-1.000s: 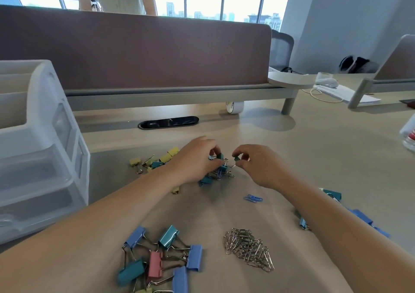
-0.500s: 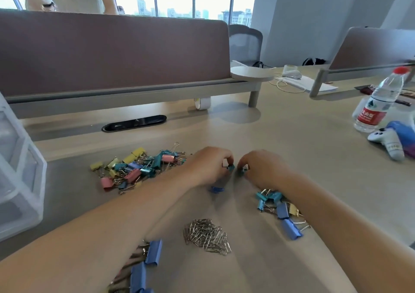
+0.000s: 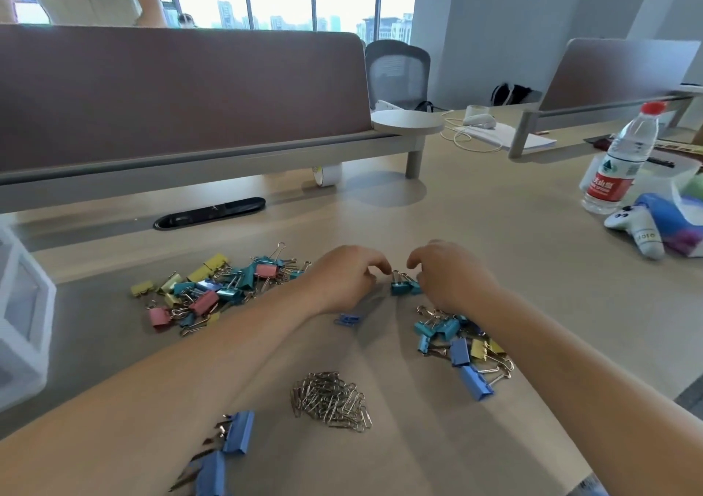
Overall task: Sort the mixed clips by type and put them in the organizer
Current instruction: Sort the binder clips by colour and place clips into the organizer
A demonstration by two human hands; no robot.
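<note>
Teal binder clips (image 3: 405,288) lie between left hand (image 3: 344,280) and right hand (image 3: 452,282), both curled; grip cannot be told.

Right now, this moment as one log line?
phase: sorting | left hand: at teal binder clips, grip unclear | right hand: same | paper clips: piled apart

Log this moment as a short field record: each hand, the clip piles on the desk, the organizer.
left hand: fingers curled, tips at the teal binder clips; grip unclear
right hand: grips the same clips' right end
mixed pile: left of the hands; yellow, pink, teal, blue binder clips
binder clip pile: beside the right forearm, partly hidden by it
silver paper clips: heap between the forearms
blue paper clips: beside the left wrist
organizer: white, left edge, partly in view
</note>
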